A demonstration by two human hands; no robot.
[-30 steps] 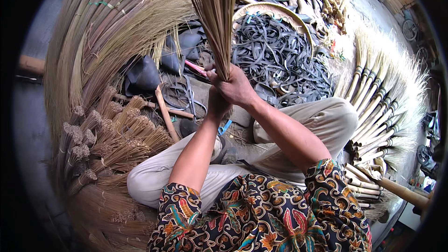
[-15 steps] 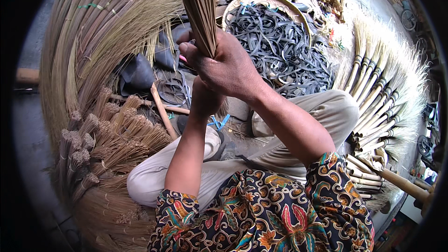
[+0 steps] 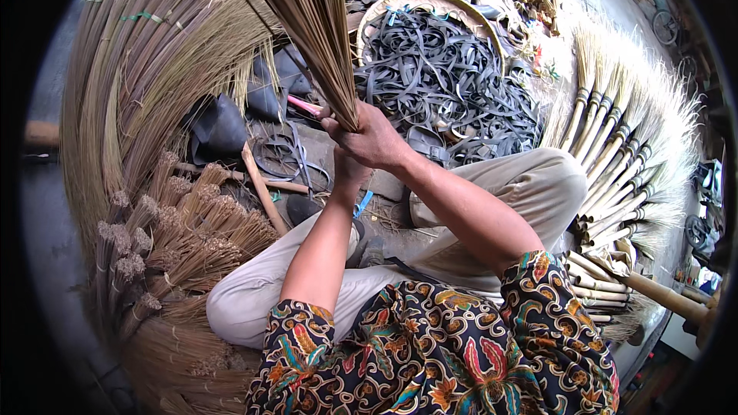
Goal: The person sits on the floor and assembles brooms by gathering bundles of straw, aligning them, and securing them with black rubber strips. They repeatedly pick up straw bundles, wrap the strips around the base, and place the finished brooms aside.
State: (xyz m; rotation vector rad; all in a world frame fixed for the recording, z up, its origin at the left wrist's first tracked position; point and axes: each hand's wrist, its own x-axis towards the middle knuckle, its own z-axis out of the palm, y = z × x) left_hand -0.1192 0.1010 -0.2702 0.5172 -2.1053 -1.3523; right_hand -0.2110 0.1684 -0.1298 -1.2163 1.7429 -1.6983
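I'm watching two hands working a stalk bundle (image 3: 315, 31); the step in hand is looking like gathering and steadying the stalks. Right hand (image 3: 371, 138) is gripping the bundle's narrow lower end, fingers curled round, no gap showing. Left hand (image 3: 351, 170) is sitting just below, partly hidden behind the right; I'm not managing to tell how far it's closed or what it's holding. Bundle is rising out of the right fist, tilting up-left, fanning past the upper edge. Next move, I'm judging, is calling for a firm right grip while evening the stalks. Dark strips (image 3: 453, 84) are lying nearby, to the bundle's right.
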